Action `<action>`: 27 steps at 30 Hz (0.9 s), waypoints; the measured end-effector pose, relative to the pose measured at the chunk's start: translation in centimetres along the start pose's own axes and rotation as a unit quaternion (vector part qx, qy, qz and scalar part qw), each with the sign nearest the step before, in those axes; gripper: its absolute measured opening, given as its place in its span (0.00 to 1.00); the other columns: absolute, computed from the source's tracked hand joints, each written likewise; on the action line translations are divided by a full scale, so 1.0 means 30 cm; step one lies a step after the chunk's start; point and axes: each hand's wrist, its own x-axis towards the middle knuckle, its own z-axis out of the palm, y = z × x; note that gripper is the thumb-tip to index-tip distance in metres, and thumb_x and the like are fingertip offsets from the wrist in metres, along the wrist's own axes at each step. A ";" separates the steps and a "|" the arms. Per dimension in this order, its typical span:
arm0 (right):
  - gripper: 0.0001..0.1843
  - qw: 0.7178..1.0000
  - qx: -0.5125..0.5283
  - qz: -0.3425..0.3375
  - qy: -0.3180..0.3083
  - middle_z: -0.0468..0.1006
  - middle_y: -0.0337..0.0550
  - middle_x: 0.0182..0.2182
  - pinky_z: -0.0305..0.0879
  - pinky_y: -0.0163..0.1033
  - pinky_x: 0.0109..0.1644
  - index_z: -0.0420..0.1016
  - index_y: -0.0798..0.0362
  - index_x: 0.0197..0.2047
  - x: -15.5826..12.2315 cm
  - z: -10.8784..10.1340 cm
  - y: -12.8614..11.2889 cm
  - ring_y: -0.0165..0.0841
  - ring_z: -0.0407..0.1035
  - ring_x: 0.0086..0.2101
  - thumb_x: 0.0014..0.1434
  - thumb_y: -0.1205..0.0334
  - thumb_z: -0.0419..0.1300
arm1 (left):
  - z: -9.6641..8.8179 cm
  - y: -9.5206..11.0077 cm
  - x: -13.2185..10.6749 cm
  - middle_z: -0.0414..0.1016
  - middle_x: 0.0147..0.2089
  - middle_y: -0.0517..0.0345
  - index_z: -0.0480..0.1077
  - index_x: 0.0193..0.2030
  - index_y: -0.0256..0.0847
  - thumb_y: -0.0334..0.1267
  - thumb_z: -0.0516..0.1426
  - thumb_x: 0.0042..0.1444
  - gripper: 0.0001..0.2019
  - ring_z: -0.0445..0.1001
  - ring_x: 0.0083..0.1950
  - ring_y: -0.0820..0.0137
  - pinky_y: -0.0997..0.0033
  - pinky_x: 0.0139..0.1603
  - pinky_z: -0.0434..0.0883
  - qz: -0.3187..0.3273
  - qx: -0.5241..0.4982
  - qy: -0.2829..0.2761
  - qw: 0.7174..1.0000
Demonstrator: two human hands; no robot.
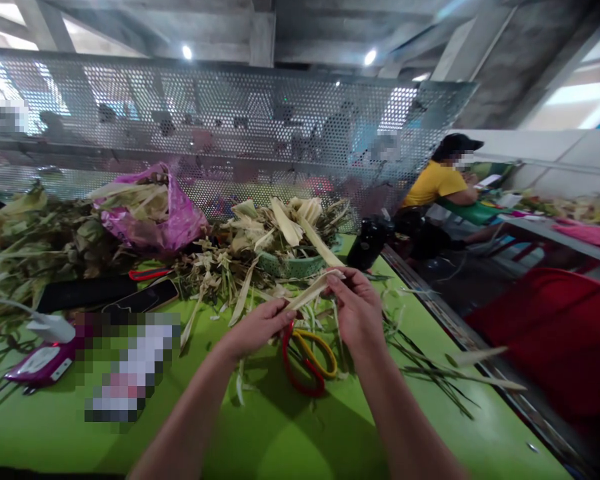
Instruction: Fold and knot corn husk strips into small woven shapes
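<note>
Both hands are working just above the green counter (290, 427), near its middle.

- Left hand (257, 327): its grip is pinching shut on the lower end of a pale leaf strip (313, 290), thumb and fingers pressing together on it.
- Right hand (357, 307): its grip is closing on the upper end of the same strip, fingertips clamping it near the tip.
- The strip is running between the two hands, slanting up to the right and sitting clear of the counter.
- Scissors (307, 360) with red and yellow handles are lying flat on the counter directly under the hands, touching neither.
- Loose stems and trimmings are lying scattered around the scissors.

Behind the hands, a green basket (295, 267) is holding a heap of husks. A pink bag (180, 220) is sitting to its left, with a dark phone (143, 300) lying in front of it. A black bottle (367, 243) is standing at the counter's right edge. A person in a yellow shirt (433, 183) is sitting at another counter, well apart.
</note>
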 end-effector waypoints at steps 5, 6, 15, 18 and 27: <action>0.09 0.997 0.010 -0.054 0.053 0.74 0.37 0.29 0.64 0.32 0.32 0.77 0.53 0.35 0.018 -0.018 0.004 0.25 0.65 0.26 0.49 0.64 0.68 | -0.031 0.010 -0.009 0.61 0.27 0.62 0.65 0.32 0.39 0.54 0.49 0.60 0.19 0.59 0.30 0.73 0.73 0.31 0.58 -0.019 0.069 0.021 0.997; 0.08 0.996 0.008 -0.061 0.059 0.74 0.36 0.29 0.64 0.32 0.32 0.77 0.52 0.35 0.020 -0.022 0.004 0.25 0.65 0.26 0.49 0.64 0.68 | -0.033 0.015 -0.013 0.63 0.28 0.61 0.67 0.32 0.38 0.53 0.49 0.60 0.19 0.60 0.31 0.72 0.72 0.33 0.59 -0.017 0.074 0.027 0.997; 0.18 0.999 -0.041 -0.012 -0.012 0.75 0.42 0.39 0.69 0.38 0.39 0.73 0.48 0.47 0.003 0.000 -0.022 0.32 0.69 0.35 0.52 0.58 0.66 | -0.015 0.026 -0.011 0.61 0.25 0.63 0.65 0.31 0.38 0.45 0.55 0.59 0.12 0.58 0.23 0.78 0.78 0.26 0.61 0.005 -0.338 0.098 0.936; 0.15 0.990 -0.097 0.051 -0.088 0.76 0.42 0.37 0.69 0.38 0.39 0.74 0.50 0.43 -0.028 0.029 0.005 0.32 0.69 0.33 0.53 0.56 0.65 | -0.022 0.034 0.003 0.68 0.29 0.60 0.63 0.31 0.39 0.42 0.53 0.61 0.10 0.70 0.31 0.75 0.72 0.41 0.71 0.089 -0.448 0.157 0.876; 0.11 0.929 -0.268 0.043 -0.251 0.77 0.41 0.33 0.63 0.39 0.36 0.75 0.52 0.39 -0.136 0.112 0.080 0.35 0.69 0.32 0.54 0.56 0.64 | -0.027 0.042 0.010 0.75 0.38 0.54 0.62 0.30 0.40 0.41 0.53 0.61 0.10 0.75 0.47 0.71 0.68 0.55 0.69 0.135 -0.498 0.208 0.831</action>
